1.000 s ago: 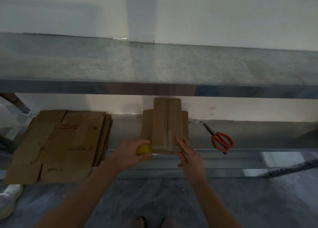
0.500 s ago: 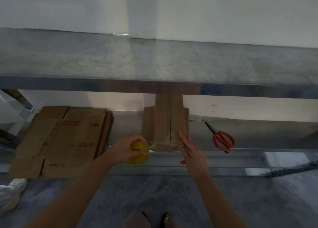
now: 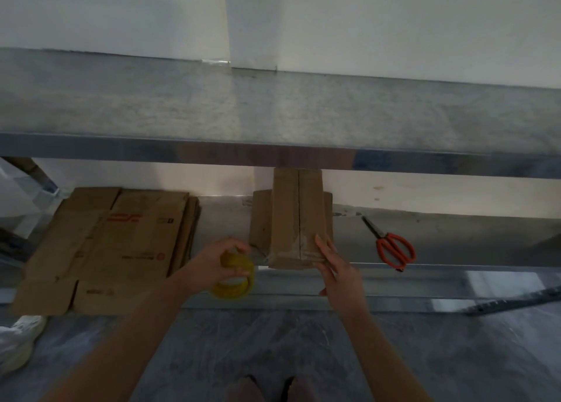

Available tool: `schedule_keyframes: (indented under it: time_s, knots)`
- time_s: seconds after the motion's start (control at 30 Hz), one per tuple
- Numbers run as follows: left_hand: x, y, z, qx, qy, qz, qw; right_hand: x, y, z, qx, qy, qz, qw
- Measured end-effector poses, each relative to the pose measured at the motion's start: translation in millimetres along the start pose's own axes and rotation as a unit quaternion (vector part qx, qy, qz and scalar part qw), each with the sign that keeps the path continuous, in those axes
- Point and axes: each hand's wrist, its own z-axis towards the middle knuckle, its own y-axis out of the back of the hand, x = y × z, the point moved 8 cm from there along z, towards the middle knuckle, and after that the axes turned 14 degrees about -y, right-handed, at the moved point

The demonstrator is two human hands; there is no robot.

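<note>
Head view: left hand (image 3: 209,260) has its grip clamped round the yellow tape roll (image 3: 233,283), just off the near left corner of the box (image 3: 291,219). Right hand (image 3: 337,271) lies flat, fingers straight, on the box's near end. The box stands on the lower shelf (image 3: 455,234), its seam seemingly mostly untaped. Scissors (image 3: 391,248) lie to the right, flattened cartons (image 3: 121,243) to the left.

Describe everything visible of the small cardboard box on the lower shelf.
The small cardboard box is brown, its two top flaps closed along a centre seam, side flaps sticking out both sides. It lies at the lower metal shelf's front edge. The right hand presses straight fingers on its near right corner; the left hand holds a yellow tape roll beside it.
</note>
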Motion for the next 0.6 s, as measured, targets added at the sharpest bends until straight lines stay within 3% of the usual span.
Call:
schedule_keyframes:
  time_s: [0.3,0.43,0.6]
  knots:
    - [-11,8,-5,0.001,-0.011,0.002,1.000,10,12,-16,-0.044,0.031,-0.040,0.998]
    - [-20,9,-1,0.024,-0.024,0.056,0.998,20,22,-31,-0.065,0.067,-0.085,0.992]
    - [-24,10,-1,0.033,-0.016,0.044,0.998,30,27,-33,-0.046,0.056,-0.099,0.992]
